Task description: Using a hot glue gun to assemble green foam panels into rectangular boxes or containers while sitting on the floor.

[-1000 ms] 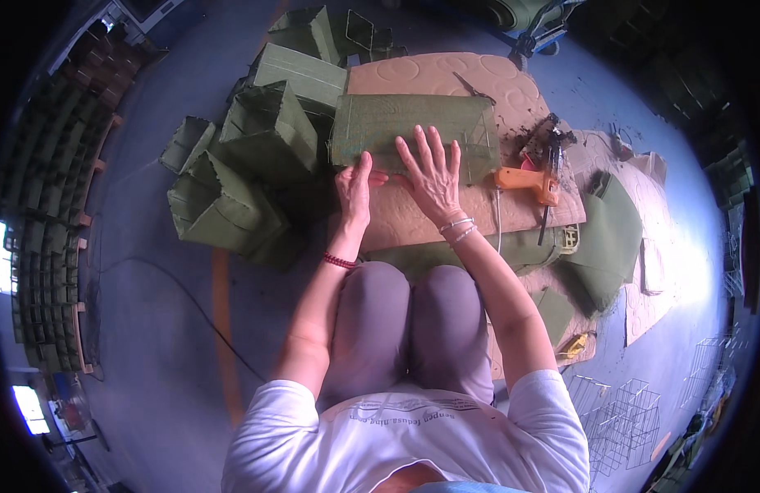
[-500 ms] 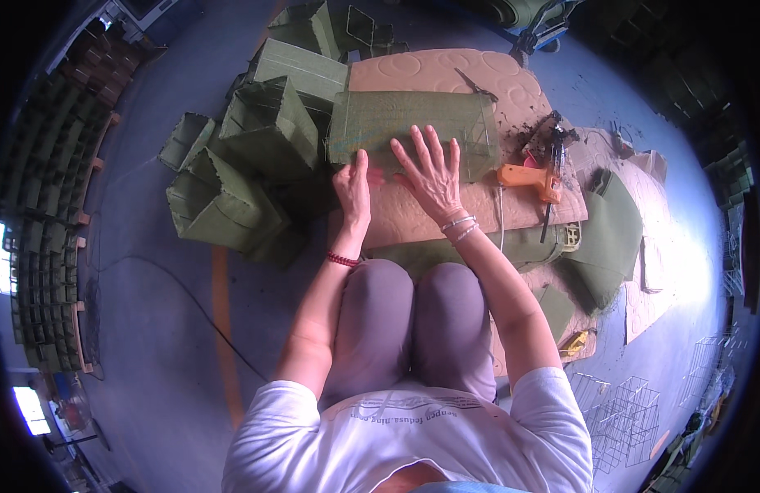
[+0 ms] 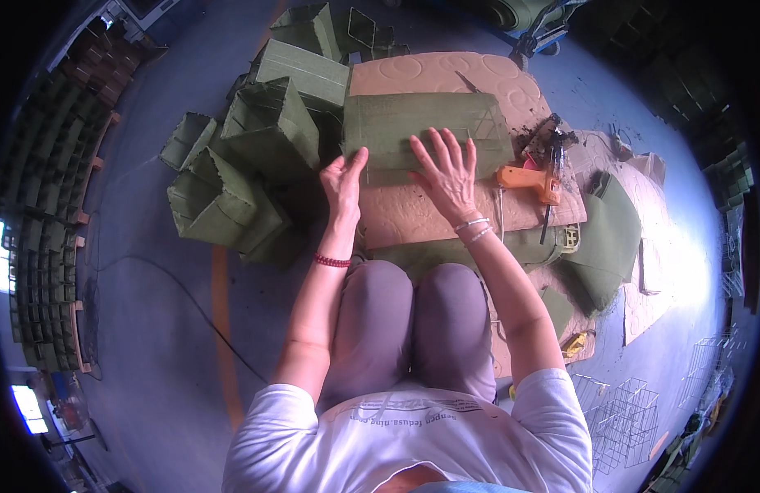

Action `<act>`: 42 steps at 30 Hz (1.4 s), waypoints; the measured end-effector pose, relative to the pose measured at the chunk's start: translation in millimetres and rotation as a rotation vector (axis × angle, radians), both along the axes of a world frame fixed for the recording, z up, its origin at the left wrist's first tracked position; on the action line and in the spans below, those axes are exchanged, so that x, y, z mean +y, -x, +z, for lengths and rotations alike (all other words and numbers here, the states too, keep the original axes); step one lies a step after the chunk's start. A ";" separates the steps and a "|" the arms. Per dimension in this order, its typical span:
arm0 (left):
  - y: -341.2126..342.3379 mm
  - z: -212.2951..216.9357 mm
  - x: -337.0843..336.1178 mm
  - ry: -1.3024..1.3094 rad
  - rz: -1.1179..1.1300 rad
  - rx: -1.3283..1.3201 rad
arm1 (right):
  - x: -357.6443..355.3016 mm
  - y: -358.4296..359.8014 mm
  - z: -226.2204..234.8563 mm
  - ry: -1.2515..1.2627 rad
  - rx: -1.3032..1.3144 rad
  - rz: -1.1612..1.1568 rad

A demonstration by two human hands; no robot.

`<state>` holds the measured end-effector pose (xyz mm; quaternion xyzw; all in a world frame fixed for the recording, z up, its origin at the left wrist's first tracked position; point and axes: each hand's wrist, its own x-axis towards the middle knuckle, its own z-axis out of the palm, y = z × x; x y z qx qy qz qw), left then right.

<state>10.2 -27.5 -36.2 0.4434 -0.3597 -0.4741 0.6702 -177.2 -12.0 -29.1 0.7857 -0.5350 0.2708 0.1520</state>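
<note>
Green felt-covered box [image 3: 421,123] lies under the spread, flat right hand [image 3: 447,171], left hand [image 3: 344,182] open-fingered at its left edge.

Boxes [image 3: 257,172] left — glue gun [image 3: 528,178] right

both hands [image 3: 344,182] [image 3: 447,174] pressing green felt box [image 3: 421,131]

Olive-green felt panel [image 3: 421,123] under my hands. Tan quilted mat [image 3: 446,70], swirl-stitched pattern. Orange glue gun [image 3: 528,178]. Olive-green fabric boxes [image 3: 248,164] on my left. Red bead bracelet [image 3: 331,261]; silver bangles [image 3: 474,228]. Blue-grey floor [image 3: 150,329], orange stripe [image 3: 221,329].
</note>
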 end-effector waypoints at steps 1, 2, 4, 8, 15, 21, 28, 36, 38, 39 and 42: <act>1.8 -0.2 1.1 -0.002 -0.006 -0.001 | 1.0 6.9 -0.6 -0.008 0.004 -0.009; -0.6 -3.6 3.9 0.022 -0.034 0.012 | 2.7 8.1 0.5 -0.025 0.031 0.002; -6.2 -9.4 6.6 0.059 -0.063 0.033 | 3.0 3.6 -2.0 -0.017 0.030 0.004; -33.4 -35.5 -0.2 -0.004 -0.187 -0.074 | 2.6 2.0 -0.2 0.024 0.039 -0.006; 8.6 68.5 3.3 0.591 0.151 -1.243 | -0.3 6.4 -6.1 0.050 0.091 -0.020; 63.2 39.5 -44.0 0.642 -0.091 -1.633 | -5.1 15.7 -20.0 0.129 0.062 0.040; 65.9 33.1 -36.9 0.708 -0.198 -1.796 | 18.9 38.8 -23.2 0.046 -0.105 0.177; 67.7 34.2 -36.8 0.723 -0.153 -1.944 | 13.6 70.1 -22.4 -0.108 -1.517 -0.100; 67.8 34.3 -38.9 0.728 -0.140 -1.954 | 2.7 70.5 -16.4 -0.126 -1.613 -0.099; 69.7 33.9 -39.2 0.733 -0.143 -1.954 | 0.5 70.6 -21.6 -0.123 -1.615 -0.103; 69.1 32.4 -39.0 0.726 -0.133 -1.959 | 0.7 67.0 -26.0 -0.103 -1.640 -0.036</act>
